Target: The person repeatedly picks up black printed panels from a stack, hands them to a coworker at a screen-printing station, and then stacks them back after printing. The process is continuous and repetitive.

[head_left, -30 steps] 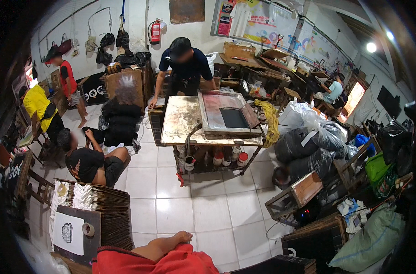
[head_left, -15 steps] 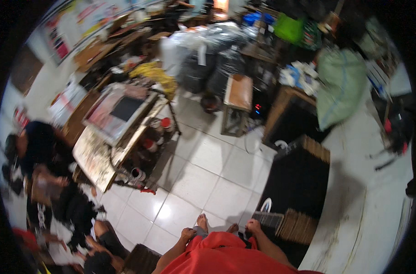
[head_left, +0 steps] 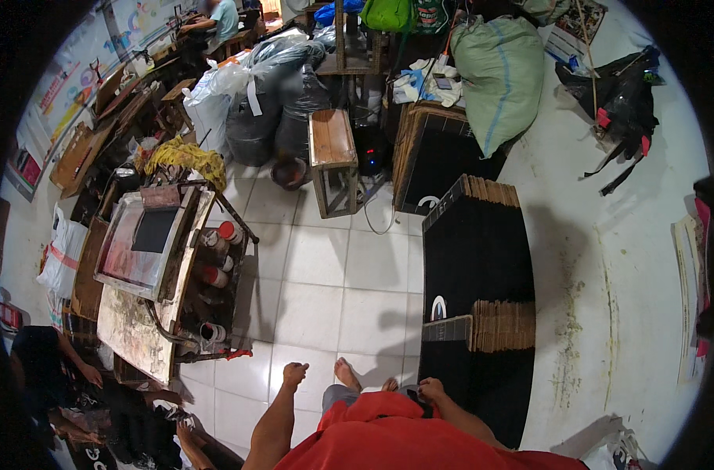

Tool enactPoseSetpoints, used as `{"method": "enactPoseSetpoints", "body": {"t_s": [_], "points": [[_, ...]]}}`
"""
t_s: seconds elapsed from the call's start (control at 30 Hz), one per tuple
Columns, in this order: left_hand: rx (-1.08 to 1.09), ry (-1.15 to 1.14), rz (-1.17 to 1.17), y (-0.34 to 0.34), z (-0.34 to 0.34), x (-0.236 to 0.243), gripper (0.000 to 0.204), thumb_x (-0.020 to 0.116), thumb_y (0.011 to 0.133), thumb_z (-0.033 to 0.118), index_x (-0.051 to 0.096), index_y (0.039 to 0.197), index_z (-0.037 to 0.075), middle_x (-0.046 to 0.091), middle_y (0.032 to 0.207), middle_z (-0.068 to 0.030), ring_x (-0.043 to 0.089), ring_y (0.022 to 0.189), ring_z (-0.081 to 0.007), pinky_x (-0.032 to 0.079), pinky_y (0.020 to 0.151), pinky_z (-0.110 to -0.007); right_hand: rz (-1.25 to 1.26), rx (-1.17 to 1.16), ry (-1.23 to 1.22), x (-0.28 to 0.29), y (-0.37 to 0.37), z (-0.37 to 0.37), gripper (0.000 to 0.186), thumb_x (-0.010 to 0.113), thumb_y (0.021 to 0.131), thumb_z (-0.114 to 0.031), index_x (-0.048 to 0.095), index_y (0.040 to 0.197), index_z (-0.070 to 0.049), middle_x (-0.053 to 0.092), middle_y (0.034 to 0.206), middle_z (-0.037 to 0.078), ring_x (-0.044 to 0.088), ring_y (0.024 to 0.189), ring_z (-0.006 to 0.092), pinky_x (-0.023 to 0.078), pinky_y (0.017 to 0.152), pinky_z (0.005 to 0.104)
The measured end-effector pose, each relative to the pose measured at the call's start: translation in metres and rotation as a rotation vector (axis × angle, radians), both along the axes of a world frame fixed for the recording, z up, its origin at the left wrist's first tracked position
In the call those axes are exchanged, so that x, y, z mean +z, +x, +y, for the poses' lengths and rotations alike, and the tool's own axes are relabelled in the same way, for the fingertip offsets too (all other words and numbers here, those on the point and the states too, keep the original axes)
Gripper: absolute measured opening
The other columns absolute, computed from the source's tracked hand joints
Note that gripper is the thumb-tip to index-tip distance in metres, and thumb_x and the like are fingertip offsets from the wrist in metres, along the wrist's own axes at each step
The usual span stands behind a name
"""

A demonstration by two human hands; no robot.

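My left hand [head_left: 294, 373] is held out left of my red shirt over the tiled floor, its fingers curled, with nothing visible in them. My right hand [head_left: 429, 392] is closed beside a small dark object at my waist that I cannot make out. To its right are stacks of black-faced boards [head_left: 474, 251] with brown edges and white round prints. Ahead to the left stands a stained work table [head_left: 126, 333] bearing a framed screen [head_left: 114, 247] and dark sheet, with paint containers [head_left: 214, 276] on its lower shelf.
Co-workers [head_left: 40, 364] are at the lower left, another [head_left: 220, 27] at the back. Ahead are bagged bundles [head_left: 251, 117], a small wooden stand [head_left: 332, 135], a loose cable and a green sack [head_left: 498, 86]. A white wall [head_left: 576, 313] with hanging black bags [head_left: 619, 102] runs along the right.
My view has swung to the right, so the work table now lies left and the wall right. My left hand has moved up and forward, away from my waist; my right hand stays near it.
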State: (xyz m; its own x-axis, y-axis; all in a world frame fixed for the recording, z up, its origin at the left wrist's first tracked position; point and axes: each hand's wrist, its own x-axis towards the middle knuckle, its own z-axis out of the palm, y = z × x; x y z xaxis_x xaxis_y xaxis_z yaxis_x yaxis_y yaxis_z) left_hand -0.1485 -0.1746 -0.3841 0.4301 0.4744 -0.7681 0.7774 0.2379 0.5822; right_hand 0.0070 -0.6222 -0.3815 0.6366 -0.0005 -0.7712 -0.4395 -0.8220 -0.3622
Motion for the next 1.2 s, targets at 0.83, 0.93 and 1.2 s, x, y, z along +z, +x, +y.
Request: {"method": "enactPoseSetpoints", "body": {"t_s": [0.83, 0.93, 1.2], "points": [[-0.067, -0.123, -0.124, -0.084, -0.192, -0.037, 0.033, 0.071, 0.069, 0.022, 0.064, 0.091, -0.001, 0.065, 0.081, -0.0122, 0.061, 0.064, -0.0203, 0.049, 0.055, -0.03, -0.05, 0.069, 0.111, -0.021, -0.026, -0.135, 0.026, 0.062, 0.066, -0.018, 0.068, 0.089, -0.006, 0.066, 0.089, 0.014, 0.063, 0.087, 0.029, 0.049, 0.079, 0.0369], [-0.219, 0.153, 0.161, -0.068, -0.21, -0.016, 0.037, 0.07, 0.068, 0.023, 0.066, 0.095, -0.002, 0.066, 0.091, -0.0146, 0.064, 0.078, -0.0247, 0.051, 0.074, -0.034, -0.036, -0.049, 0.128, -0.042, -0.021, -0.142, 0.027, 0.063, 0.066, -0.019, 0.067, 0.091, -0.007, 0.066, 0.093, 0.013, 0.062, 0.09, 0.0291, 0.048, 0.079, 0.0369], [-0.326, 0.095, -0.169, -0.035, -0.215, 0.035, 0.039, 0.07, 0.07, 0.021, 0.063, 0.096, -0.008, 0.067, 0.086, -0.0147, 0.063, 0.076, -0.0193, 0.051, 0.068, -0.03, 0.054, -0.243, 0.25, -0.084, -0.006, -0.141, 0.03, 0.065, 0.066, -0.019, 0.067, 0.094, -0.008, 0.066, 0.094, 0.013, 0.062, 0.091, 0.0277, 0.049, 0.081, 0.0353]]}}
